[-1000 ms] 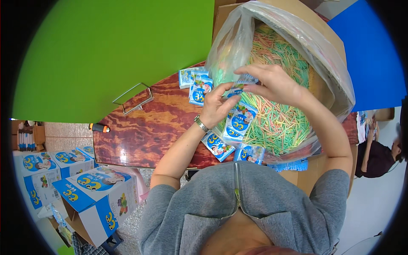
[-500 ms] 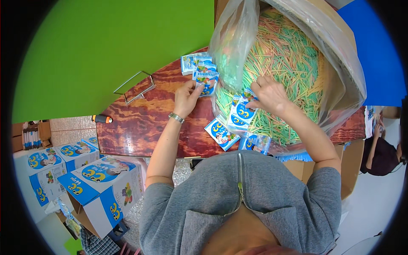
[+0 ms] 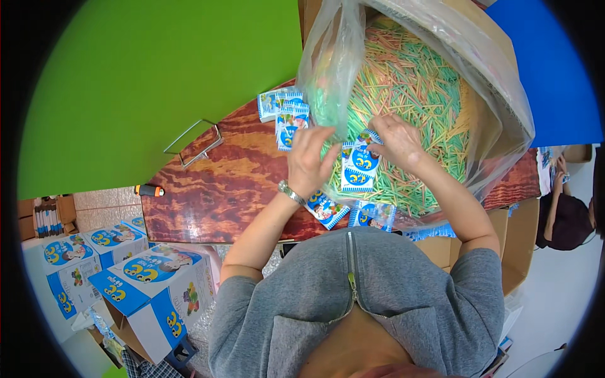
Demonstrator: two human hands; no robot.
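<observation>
Colourful thin sticks (image 3: 416,82), in green, yellow and pink, fill a large box lined with a clear plastic bag (image 3: 328,69). Over the near left part of the sticks, my right hand (image 3: 398,143) grips a small blue-and-white packet (image 3: 363,157); another packet (image 3: 357,181) lies partly under it. My left hand (image 3: 309,162) hangs left of these with thumb and fingers apart, nothing between them. Beyond it, several similar packets (image 3: 292,120) lie overlapped on the table. Two more packets, one by my left wrist (image 3: 326,211) and one at the near edge (image 3: 372,215), lie closer to me.
The red-brown wooden table (image 3: 208,195) holds a bent metal wire stand (image 3: 200,148) and an orange-and-black object (image 3: 149,190). Printed blue-and-white cartons (image 3: 154,271) stand at lower left. An open brown carton (image 3: 517,246) sits right of me. Another person (image 3: 570,211) is at far right.
My left hand has let go of a packet at the overlapped row and moved right and nearer, toward the packets at my right hand. My right hand keeps its grip over the sticks.
</observation>
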